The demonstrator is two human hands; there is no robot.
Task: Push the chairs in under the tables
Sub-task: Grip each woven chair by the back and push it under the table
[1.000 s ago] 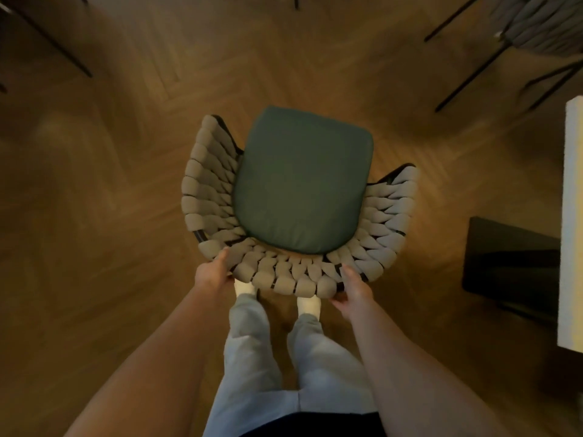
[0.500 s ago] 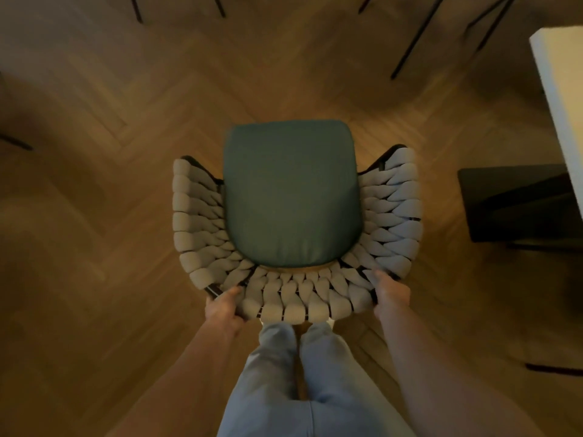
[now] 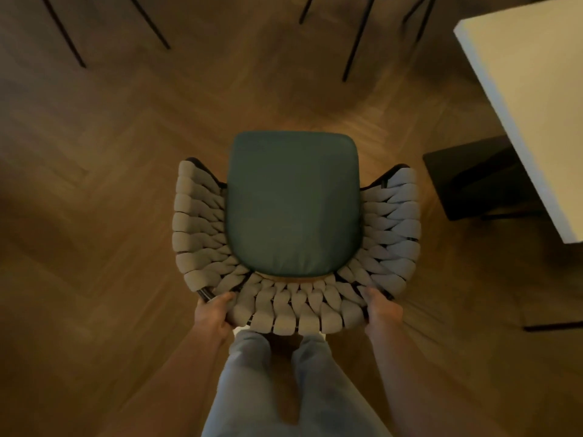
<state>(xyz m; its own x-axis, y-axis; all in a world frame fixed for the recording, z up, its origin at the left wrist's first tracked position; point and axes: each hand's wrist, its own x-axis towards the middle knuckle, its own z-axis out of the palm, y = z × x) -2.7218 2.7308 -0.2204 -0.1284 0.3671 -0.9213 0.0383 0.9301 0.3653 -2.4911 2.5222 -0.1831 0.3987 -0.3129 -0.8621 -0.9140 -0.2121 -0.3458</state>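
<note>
Wood in a herringbone pattern makes up the floor (image 3: 94,216) that fills nearly all we see, dimly lit and warm brown. At the upper right the pale counter (image 3: 536,105) cuts in at an angle, its near corner low on the right edge, and a dark square base (image 3: 467,181) sits on the floor beneath it. Thin black legs (image 3: 356,42) of other furniture stand along the top edge, left and centre.

The chair (image 3: 296,234) stands in the middle of the floor, well apart from the counter and not under it, its open front pointing toward the top of the view. A dark green seat cushion (image 3: 293,203) lies inside the curved back of thick grey woven straps (image 3: 296,313).

Our left hand (image 3: 212,313) is clenched on the back rim at its left rear corner, fingers (image 3: 225,299) curled over the straps and the black frame tube. Our right hand (image 3: 383,310) grasps the rim at the right rear corner in the same way. Our legs in light trousers (image 3: 284,389) stand just behind the chair back.

Bare floor lies open ahead of the chair and to its left; on the right a strip of floor separates the armrest from the dark base.
</note>
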